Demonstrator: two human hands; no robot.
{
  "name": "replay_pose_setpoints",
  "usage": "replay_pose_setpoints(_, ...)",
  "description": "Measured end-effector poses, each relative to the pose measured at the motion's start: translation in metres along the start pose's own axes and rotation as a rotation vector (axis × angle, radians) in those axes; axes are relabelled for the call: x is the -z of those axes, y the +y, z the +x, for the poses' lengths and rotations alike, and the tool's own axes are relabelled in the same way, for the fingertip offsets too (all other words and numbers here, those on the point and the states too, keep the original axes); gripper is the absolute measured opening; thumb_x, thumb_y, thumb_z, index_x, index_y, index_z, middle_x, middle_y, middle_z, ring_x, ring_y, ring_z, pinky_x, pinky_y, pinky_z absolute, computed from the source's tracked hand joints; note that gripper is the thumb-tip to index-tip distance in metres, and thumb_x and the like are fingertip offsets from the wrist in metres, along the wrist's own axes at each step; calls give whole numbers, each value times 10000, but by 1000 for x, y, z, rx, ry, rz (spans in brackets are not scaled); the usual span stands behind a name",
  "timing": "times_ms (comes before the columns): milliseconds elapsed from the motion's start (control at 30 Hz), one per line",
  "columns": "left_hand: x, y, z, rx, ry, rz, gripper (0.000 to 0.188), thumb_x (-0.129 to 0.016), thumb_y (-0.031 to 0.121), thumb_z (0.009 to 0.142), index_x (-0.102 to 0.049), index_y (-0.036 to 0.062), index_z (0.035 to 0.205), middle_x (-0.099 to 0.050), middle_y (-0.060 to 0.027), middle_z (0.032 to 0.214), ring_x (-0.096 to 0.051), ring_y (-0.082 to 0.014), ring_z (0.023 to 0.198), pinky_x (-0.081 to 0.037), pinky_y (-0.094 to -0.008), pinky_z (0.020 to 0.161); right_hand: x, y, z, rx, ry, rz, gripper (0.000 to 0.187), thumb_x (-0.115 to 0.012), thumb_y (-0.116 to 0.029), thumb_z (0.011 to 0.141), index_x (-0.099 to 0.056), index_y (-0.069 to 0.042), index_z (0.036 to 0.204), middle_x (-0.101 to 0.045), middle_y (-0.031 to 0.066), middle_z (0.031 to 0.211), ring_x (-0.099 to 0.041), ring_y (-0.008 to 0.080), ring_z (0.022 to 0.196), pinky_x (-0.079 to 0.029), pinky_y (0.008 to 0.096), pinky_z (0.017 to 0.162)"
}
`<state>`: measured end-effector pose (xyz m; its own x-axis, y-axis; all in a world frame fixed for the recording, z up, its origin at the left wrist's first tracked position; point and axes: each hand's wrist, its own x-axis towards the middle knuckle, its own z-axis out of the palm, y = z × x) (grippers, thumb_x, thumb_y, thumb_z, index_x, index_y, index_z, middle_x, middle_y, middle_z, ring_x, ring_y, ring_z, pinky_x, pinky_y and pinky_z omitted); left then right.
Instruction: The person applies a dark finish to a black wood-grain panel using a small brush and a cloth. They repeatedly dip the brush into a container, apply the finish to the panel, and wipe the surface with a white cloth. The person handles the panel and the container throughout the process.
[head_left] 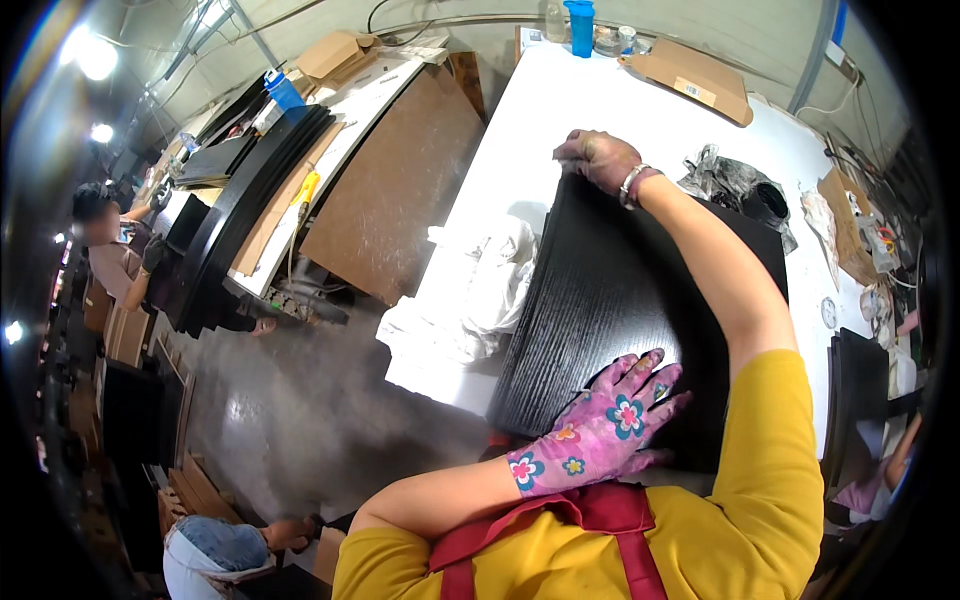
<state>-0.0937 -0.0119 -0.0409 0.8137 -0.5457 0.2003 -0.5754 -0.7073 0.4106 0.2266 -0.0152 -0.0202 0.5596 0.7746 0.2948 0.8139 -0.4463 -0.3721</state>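
A black wood-grained panel [600,290] lies on the white table, seemingly on top of other panels. My left hand [610,425], in a pink-purple flowered glove, rests on its near part with the fingers spread flat. At the far left corner of the panel is my right hand [600,160], ungloved and stained dark, with a bracelet [632,186] at the wrist. Its fingers are curled closed and slightly blurred at the tips. Whatever they hold, if anything, is hidden. A crumpled white cloth [470,290] lies left of the panel.
Behind the panel are a black plastic bag [735,185], a cardboard box [695,75] and a blue bottle [580,28]. Another bench [350,105] with stacked black boards [250,200] stands left, where a gloved person [125,250] works. Another person [215,550] is at lower left.
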Motion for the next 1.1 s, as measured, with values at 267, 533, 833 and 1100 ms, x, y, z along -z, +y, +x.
replay_pose_setpoints(267,5,4,3,-8,-9,6,653,-607,478,871,-464,151,1418,-360,-135,1510,-245,-345,1444,-124,-473,1173,59,45,-43,-64,370,157,306,-560,12,852,-673,-108,1110,-653,101,1051,-631,272,1003,-496,346,901)
replay_pose_setpoints(533,59,-89,-14,413,289,-540,487,-590,216,930,-482,52,1376,-536,-105,1310,-524,-213,1188,-422,-346,1015,210,13,-319,-220,736,716,471,-592,-256,894,-572,13,1281,-641,86,1182,-597,148,1062,-442,282,961)
replay_pose_setpoints(833,-43,-233,-67,633,95,136,492,-567,70,933,-433,20,1403,-539,-172,1328,-516,-297,1239,-402,-395,1063,166,-67,-414,-618,733,1033,322,-645,-177,920,-629,-6,1193,-668,57,1109,-602,100,963,-474,260,837)
replay_pose_setpoints(1100,-38,-229,-50,593,7,121,551,-616,82,887,-438,48,1407,-541,-191,1318,-511,-324,1239,-391,-410,1067,94,-150,-392,-766,508,1274,264,-599,-4,902,-626,4,1164,-633,54,1091,-583,118,1013,-448,250,928)
